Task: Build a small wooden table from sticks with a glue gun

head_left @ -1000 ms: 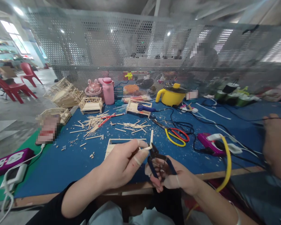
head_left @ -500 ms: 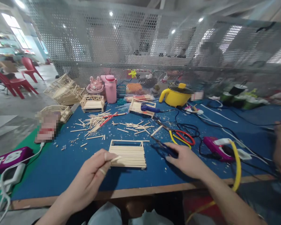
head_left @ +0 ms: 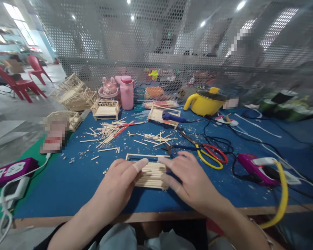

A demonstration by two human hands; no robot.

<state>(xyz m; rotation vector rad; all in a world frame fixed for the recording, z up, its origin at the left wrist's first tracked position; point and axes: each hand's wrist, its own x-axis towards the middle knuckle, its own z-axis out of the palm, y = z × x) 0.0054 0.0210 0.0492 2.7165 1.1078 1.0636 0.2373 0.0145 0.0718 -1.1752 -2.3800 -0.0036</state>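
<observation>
A small slatted frame of pale wooden sticks (head_left: pixel 152 177) lies in front of me near the table's front edge. My left hand (head_left: pixel 121 178) is closed on its left side, thumb lying over the slats. On its right side my right hand (head_left: pixel 190 175) grips the edge, index finger by the far corner and thumb lower down. Some fingertips are hidden behind the frame. Just beyond my right hand lie dark-handled pliers (head_left: pixel 181 147), out of the hand. Loose wooden sticks (head_left: pixel 158 138) are scattered beyond the frame.
Scissors (head_left: pixel 211 154) with red and yellow handles lie to the right, near a blue glue gun (head_left: pixel 173 117) and its cable. Finished stick pieces (head_left: pixel 106 109), a pink flask (head_left: pixel 127 93) and a yellow pot (head_left: pixel 207 102) stand at the back. Purple power strips (head_left: pixel 255 168) flank the work.
My right hand has let go of the pliers, which now lie on the table, and has moved left onto the frame. The left hand has shifted onto the frame's left side.
</observation>
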